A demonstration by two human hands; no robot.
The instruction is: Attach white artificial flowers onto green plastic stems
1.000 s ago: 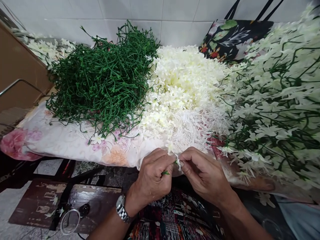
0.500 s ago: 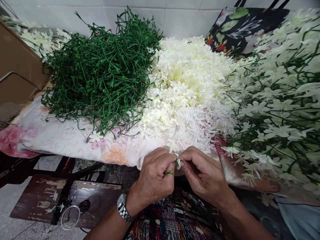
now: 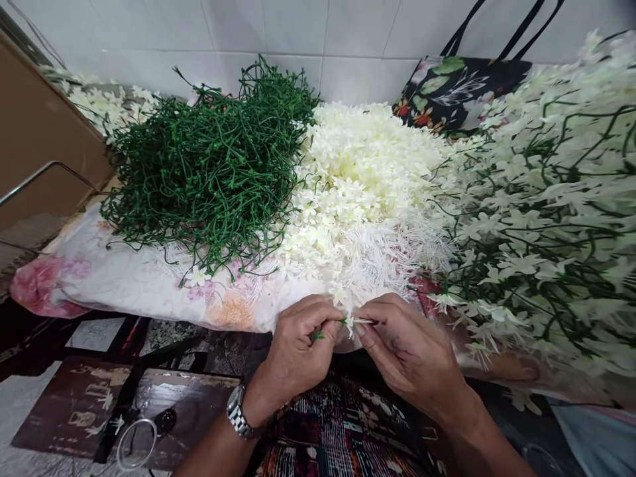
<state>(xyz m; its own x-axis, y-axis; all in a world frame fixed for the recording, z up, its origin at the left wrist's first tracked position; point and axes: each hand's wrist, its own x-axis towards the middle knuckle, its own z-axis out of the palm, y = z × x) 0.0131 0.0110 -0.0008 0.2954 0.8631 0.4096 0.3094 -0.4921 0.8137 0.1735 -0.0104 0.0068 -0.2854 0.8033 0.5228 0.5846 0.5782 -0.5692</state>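
White artificial flower point(image 3: 350, 327) sits between the hands at the front edge of the floral cloth point(image 3: 144, 285), seemingly part-assembled: the left hand point(image 3: 304, 346) grips a green stem point(image 3: 317, 336), the right hand point(image 3: 408, 350) pinches a thin white strand. Stemmed flowers point(image 3: 541, 265) heaped at right look finished; large piles of bare stems point(image 3: 209, 165), loose blossoms point(image 3: 362, 159) and white filaments point(image 3: 387, 255) suggest plenty remains.

This looks like a craft workspace, though whether in a home or a workshop is unclear. Piles of green stems point(image 3: 213, 165) and white flowers point(image 3: 368, 159) crowd a flowered cloth point(image 3: 144, 288) near a tiled wall point(image 3: 278, 26).
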